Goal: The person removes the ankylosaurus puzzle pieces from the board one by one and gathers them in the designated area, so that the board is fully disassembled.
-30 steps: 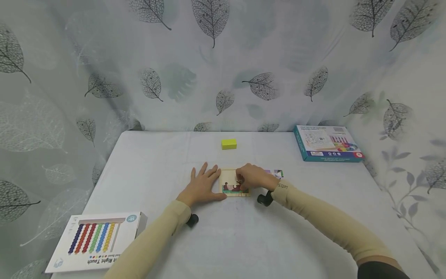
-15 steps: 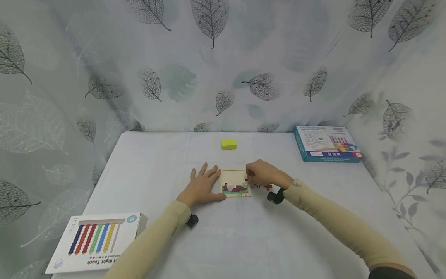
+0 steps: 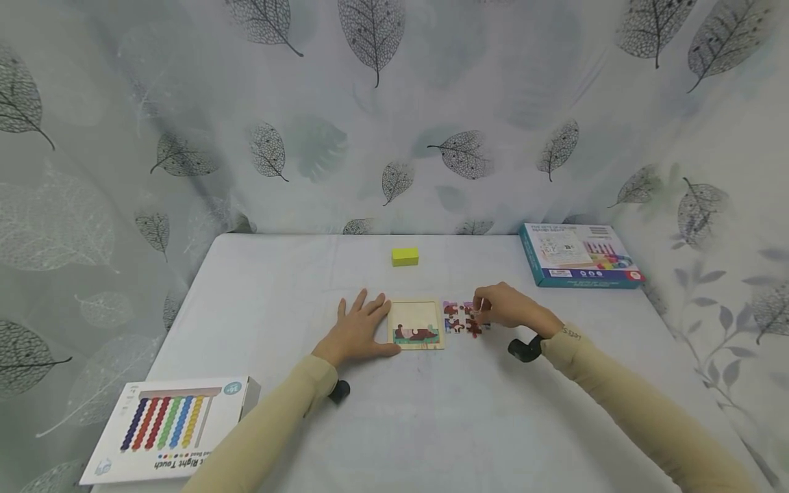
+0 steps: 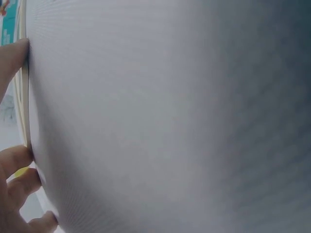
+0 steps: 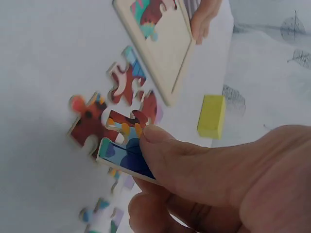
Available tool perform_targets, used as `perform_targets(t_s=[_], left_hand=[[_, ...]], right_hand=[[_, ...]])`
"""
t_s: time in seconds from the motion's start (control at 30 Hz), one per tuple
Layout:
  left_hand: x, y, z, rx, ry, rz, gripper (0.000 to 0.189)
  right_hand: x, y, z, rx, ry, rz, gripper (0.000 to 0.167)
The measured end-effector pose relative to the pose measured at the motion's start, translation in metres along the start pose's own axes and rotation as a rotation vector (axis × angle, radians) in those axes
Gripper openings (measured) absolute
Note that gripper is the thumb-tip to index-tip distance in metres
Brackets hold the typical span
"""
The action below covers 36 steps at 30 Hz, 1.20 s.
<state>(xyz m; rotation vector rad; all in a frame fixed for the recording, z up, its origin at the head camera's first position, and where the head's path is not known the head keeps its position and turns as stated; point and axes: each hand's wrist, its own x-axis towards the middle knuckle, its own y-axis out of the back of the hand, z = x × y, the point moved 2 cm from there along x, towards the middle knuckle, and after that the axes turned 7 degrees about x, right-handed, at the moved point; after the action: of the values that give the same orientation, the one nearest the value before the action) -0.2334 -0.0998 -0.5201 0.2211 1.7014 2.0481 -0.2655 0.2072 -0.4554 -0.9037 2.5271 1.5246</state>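
A shallow wooden puzzle tray [image 3: 414, 311] lies mid-table, with a few joined brown and teal pieces [image 3: 416, 334] along its near side. My left hand [image 3: 355, 332] is spread at the tray's left edge; in the left wrist view its thumb and fingertips touch the rim. To the right of the tray, my right hand [image 3: 508, 306] is over loose jigsaw pieces [image 3: 455, 318]. Its thumb and fingers pinch a blue jigsaw piece [image 5: 124, 158], clearest in the right wrist view. A brown piece [image 5: 90, 124] lies beside it on the table. My right hand covers some pieces in the head view.
A yellow block [image 3: 405, 257] stands beyond the tray. At the back right lies a teal-edged box [image 3: 582, 255], and a white bead-toy box [image 3: 169, 428] is at the front left. A leaf-patterned cloth [image 3: 394, 123] hangs behind the table.
My right hand has moved right, from over the tray to the loose pieces, uncovering the tray's right side and several pieces. The left hand and tray have stayed put.
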Motion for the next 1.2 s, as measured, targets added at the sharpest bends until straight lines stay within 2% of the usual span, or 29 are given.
perform_targets(t_s=[0.2,0.63,1.2], left_hand=[[0.001,0.001,0.002,0.009,0.005,-0.009,0.100],[0.000,0.002,0.001,-0.006,0.006,-0.006,0.099],[0.001,0.000,-0.001,-0.007,0.003,-0.004,0.100]], right_hand=[[-0.008,0.000,0.021,0.025,-0.027,0.008,0.018],[-0.006,-0.004,0.043,0.040,-0.052,0.021,0.022],[-0.002,-0.008,0.047,-0.014,-0.166,0.041,0.038]])
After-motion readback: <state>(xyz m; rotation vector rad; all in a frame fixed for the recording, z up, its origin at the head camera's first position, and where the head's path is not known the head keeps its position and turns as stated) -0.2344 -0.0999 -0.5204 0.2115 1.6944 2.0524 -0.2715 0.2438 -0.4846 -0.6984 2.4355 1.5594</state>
